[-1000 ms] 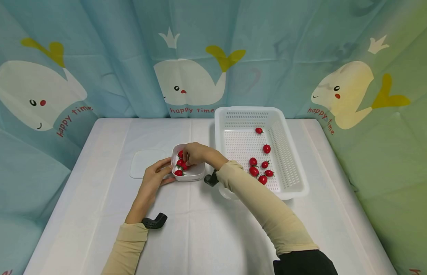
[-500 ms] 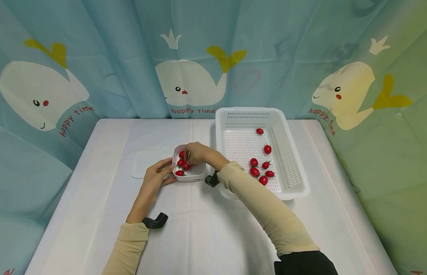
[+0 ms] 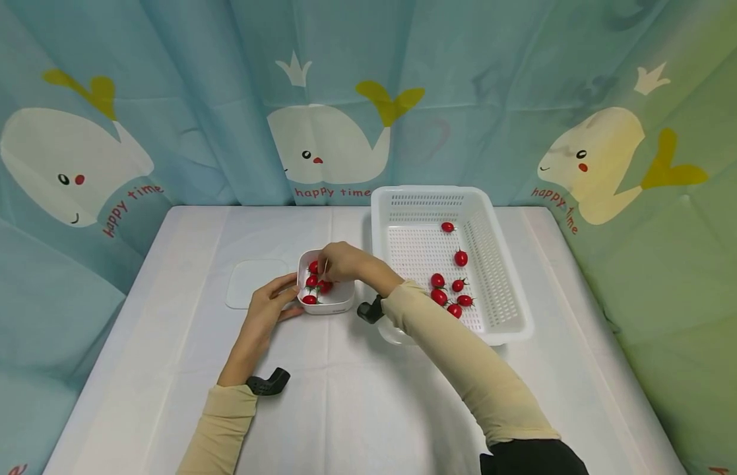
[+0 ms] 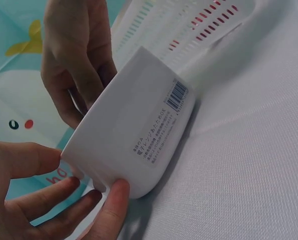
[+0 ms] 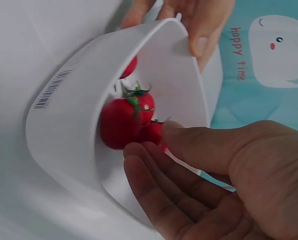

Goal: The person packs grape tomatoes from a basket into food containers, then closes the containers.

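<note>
A small white container (image 3: 338, 303) stands on the table with several cherry tomatoes (image 3: 309, 300) inside. My left hand (image 3: 266, 310) holds its left corner, with the thumb on the front wall and the fingers (image 4: 63, 192) on the side by the rim. My right hand (image 3: 344, 262) reaches in over the right rim. In the right wrist view its thumb and fingers are apart. A cherry tomato (image 5: 121, 122) with a green stem lies just beyond those fingertips, against other tomatoes. A printed barcode label (image 4: 161, 122) shows on the container's outer wall.
A white perforated basket (image 3: 511, 290) stands right of the container, with several cherry tomatoes (image 3: 460, 258) in it; my right forearm crosses its near left corner. A flat translucent lid (image 3: 249, 284) lies on the table to the left. Whale-print curtain (image 3: 214, 132) surrounds the table.
My right hand has let go of a tomato in the container and risen slightly; that tomato now sits a little further right. My left hand has stayed at the container.
</note>
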{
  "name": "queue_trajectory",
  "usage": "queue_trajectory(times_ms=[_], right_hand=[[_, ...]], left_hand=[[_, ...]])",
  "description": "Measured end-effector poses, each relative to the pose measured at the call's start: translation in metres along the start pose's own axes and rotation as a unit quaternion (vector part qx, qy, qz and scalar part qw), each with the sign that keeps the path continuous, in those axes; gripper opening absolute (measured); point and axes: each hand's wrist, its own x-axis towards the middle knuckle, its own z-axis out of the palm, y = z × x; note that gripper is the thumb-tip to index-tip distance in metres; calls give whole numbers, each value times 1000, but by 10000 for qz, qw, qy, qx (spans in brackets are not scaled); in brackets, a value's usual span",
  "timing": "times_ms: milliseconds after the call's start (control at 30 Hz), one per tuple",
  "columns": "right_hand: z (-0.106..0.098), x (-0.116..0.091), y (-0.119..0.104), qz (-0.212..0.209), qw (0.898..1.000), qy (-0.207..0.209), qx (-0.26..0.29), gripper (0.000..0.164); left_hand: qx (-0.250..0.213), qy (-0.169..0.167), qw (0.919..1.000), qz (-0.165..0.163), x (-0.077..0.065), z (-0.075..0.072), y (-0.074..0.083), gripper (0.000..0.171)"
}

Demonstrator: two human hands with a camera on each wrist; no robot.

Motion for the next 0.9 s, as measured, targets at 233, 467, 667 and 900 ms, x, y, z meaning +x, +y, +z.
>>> queue_trajectory(times_ms=[233, 467, 667, 900], right_hand=[[-10, -12, 2, -212, 9994, 138, 244, 15], [-22, -29, 10, -305, 9966, 295, 701, 21], [-34, -44, 22, -457, 9919, 390, 1119, 17], [-44, -65, 41, -687, 9851, 410, 1521, 21]], left_hand=[[-12, 22, 10000, -45, 0, 0, 1, 48], [-19, 51, 10000, -66, 0, 1, 1, 48], [13, 99, 9999, -68, 1, 2, -1, 49], [33, 98, 9999, -79, 2, 1, -3, 47]])
